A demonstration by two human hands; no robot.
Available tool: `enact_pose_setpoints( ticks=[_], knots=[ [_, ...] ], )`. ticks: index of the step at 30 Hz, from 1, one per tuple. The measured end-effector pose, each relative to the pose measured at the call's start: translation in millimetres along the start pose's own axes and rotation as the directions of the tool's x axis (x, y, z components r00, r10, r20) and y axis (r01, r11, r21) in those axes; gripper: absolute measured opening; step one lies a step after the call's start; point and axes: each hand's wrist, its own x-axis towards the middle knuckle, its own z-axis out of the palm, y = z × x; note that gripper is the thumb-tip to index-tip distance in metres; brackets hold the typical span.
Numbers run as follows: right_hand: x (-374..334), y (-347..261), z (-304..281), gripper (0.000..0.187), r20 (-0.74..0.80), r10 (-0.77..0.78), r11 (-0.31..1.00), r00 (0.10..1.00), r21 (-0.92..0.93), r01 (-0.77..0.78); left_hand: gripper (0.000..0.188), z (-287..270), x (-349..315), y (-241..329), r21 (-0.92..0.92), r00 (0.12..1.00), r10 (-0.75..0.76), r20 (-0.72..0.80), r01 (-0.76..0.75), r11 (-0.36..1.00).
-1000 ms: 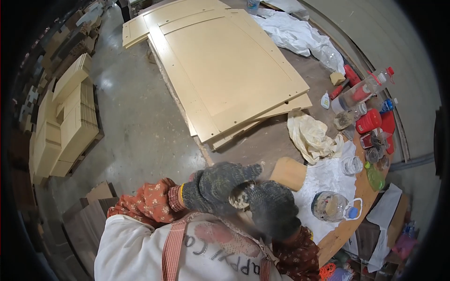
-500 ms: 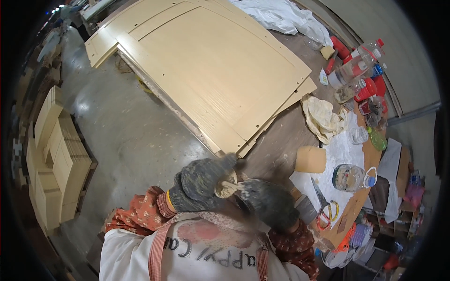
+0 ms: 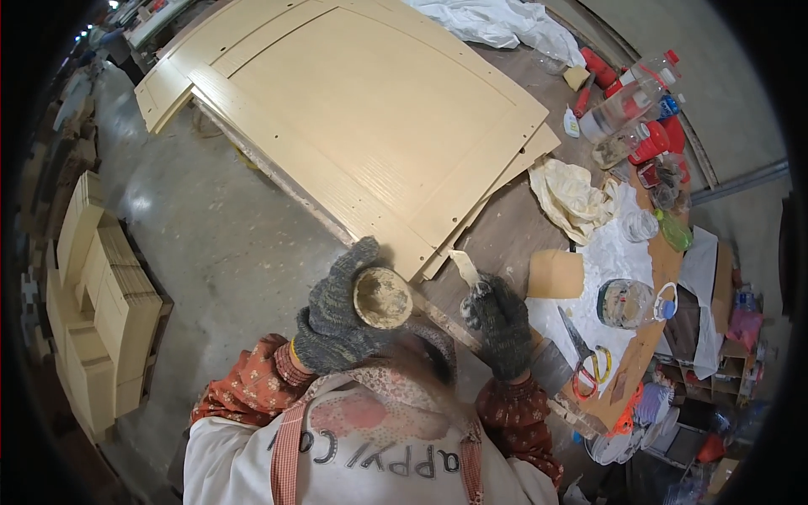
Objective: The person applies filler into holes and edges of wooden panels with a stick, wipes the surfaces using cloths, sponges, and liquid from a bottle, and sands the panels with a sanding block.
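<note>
My left hand (image 3: 331, 313), in a dark grey knitted glove, is closed around a small round bowl (image 3: 383, 297) whose inside is coated with beige paste. In my right hand (image 3: 500, 330), gloved the same way, is a small putty knife (image 3: 464, 268); its pale flat blade points up past the fingers. The knife is apart from the bowl, and its handle is hidden in the glove. Just beyond both hands lies a stack of cream-coloured panels (image 3: 379, 126) with small dark holes, its near corner between the bowl and the blade.
To the right, a brown pad (image 3: 555, 275), scissors (image 3: 581, 353), a clear jug (image 3: 623, 303) and a crumpled cream cloth (image 3: 568, 198) lie on the bench. Several bottles (image 3: 631, 105) line its far right edge. More cream panels (image 3: 114, 295) are stacked at floor level on the left.
The putty knife has come out of the bowl as my right hand moved right and away from it. My left hand has turned the bowl so its inside shows. The view has shifted slightly.
</note>
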Motion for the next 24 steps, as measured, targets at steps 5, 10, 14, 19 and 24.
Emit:
enact_pose_setpoints(
  ticks=[5, 10, 14, 19, 24],
  knots=[
    [11, 19, -4, 0.024, 0.027, -0.353, 0.885, 0.935, -0.313, 0.343, 0.09, 9, -11, -12, -0.039, 0.997, -0.015, -0.076, 0.012, 0.999],
    [22, 8, -10, 0.025, 0.182, -0.465, 0.74, 0.866, -0.457, 0.494, 0.087, 9, -13, -18, 0.004, 0.995, -0.015, -0.096, 0.015, 1.0],
    [33, 13, -16, 0.027, 0.417, -0.624, 0.207, 0.661, -0.727, 0.654, 0.088, 14, -20, -20, 0.07, 0.988, -0.03, -0.152, 0.041, 0.997],
    [44, -11, -15, 0.027, 0.436, -0.536, 0.325, 0.723, -0.684, 0.654, 0.088, 16, -20, -11, 0.125, 0.985, -0.001, -0.174, 0.023, 0.992],
    [57, -23, -30, 0.028, 0.615, -0.518, 0.175, 0.594, -0.603, 0.778, 0.088, 17, -28, -14, 0.094, 0.986, -0.044, -0.162, 0.06, 0.994]
  ],
)
